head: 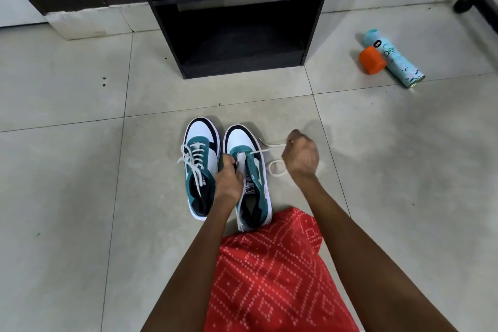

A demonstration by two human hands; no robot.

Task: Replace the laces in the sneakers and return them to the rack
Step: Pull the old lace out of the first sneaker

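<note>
- Two teal, white and black sneakers stand side by side on the tiled floor [80, 170] in front of the black rack [229, 21], toes pointing towards it.
- The left sneaker [200, 170], the one more to the rack's left, is already laced in white, with loose ends trailing over its side.
- The right sneaker [250, 178] has a white lace [277, 145] running through only its front eyelets.
- The left hand [229, 180] grips the inner edge of the right sneaker's upper, fingers curled over it.
- The right hand [300, 155] is closed around the lace — pulled out sideways, a slack loop lying on the floor below it.
- To the rack's right, a pale blue spray can [396, 59] lies on the floor — an orange cap [372, 60] touching it.
- Red patterned cloth [272, 264] covers the person's lap, on the far side of the sneakers from the rack.
</note>
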